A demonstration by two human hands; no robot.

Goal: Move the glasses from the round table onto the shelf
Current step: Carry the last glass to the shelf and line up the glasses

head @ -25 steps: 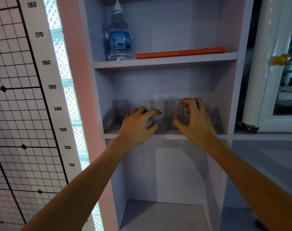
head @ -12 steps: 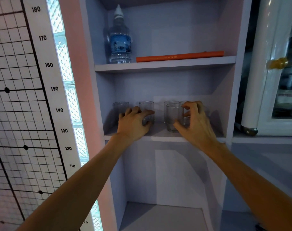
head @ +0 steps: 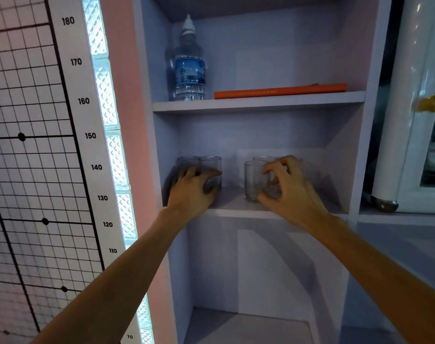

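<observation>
Height chart (head: 87, 135) with numbers on the wall at far left, glass-block strip (head: 112, 155) beside it. Shelf unit next: middle shelf (head: 232, 203) holds the glasses. At its left end, two glasses upright, side by side and touching or nearly so: far-left glass (head: 186, 163) at the shelf's side wall, second glass (head: 212, 167) just to its right. Left hand (head: 191, 192) is curled around the second glass, thumb across its front, fingers around its left side; glass stands on the shelf. Bare gap, then front glass (head: 254, 182) upright near the shelf edge, another glass (head: 262, 159) behind it. Right hand (head: 289, 187) is half open, fingers bent at the front glass's right side; actual contact unclear. Upper shelf: water bottle (head: 190, 68) left, orange book (head: 281, 90) flat right. White cabinet door (head: 417, 120) at far right.
</observation>
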